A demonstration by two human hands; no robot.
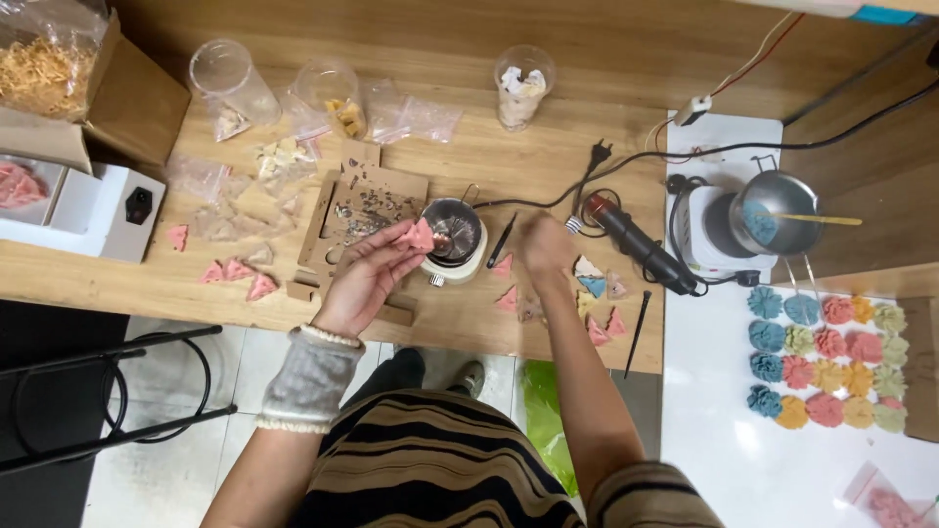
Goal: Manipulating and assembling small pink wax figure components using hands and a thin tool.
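Pink triangular piece [420,235] sits pinched in the fingertips of the left hand [364,279], held at the rim of the small metal melting pot [454,233], on its left side. That pot, resting on a cream warmer base, serves as the landmark on the wooden surface [548,156].

To handle this step well, my judgement is that the piece should be kept by its edges, fingers clear of the pot's rim, with the piece steady and level while the other hand works nearby.

The left hand is partly curled, thumb and forefingers closed on the pink piece; the wrist wears a grey knitted cuff. The right hand [544,244] hovers just right of the pot, above the surface; it is blurred, so I cannot tell whether it is closed on anything or loose.

Right of the pot lie a few loose triangles [599,286] in pink, blue and cream, and a black heat tool [641,244] with its cord. Farther right stands a second metal pot [773,210] on a white heater, and beyond it rows of coloured flower shapes [827,362] on a white board. Left of the pot lies a cardboard sheet [357,210] with dark crumbs, then more pink triangles [235,272]. Behind the pot stand clear plastic cups [523,83].
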